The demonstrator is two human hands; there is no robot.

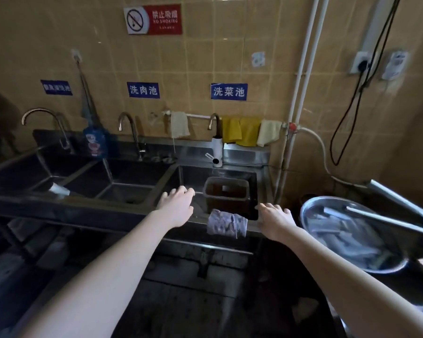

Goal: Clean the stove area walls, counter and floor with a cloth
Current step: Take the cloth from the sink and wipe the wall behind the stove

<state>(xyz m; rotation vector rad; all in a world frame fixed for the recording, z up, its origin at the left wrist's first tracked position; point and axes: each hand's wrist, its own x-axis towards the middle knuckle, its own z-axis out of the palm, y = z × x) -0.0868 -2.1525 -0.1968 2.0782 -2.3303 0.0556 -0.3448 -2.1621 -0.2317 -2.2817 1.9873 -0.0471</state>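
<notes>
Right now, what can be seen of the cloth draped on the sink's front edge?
The cloth is pale purple-grey, soft and crumpled, with faint darker spots. It hangs folded over the front rim of the rightmost steel sink, just before a grey bin. It lies between the left hand and right hand; neither touches it.

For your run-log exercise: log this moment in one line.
left hand: open, over sink edge | right hand: open | cloth: draped, untouched

Cloth [227,225]: pale lilac, faintly mottled
Wall [266,25]: tan tiles, pale grout grid
Sign [153,19]: red and white
Labels [228,91]: blue, white characters
Rags [241,131]: yellow, cream beside
Bin [226,191]: grey rim, dark brown inside
Sink [122,212]: dark steel
</notes>
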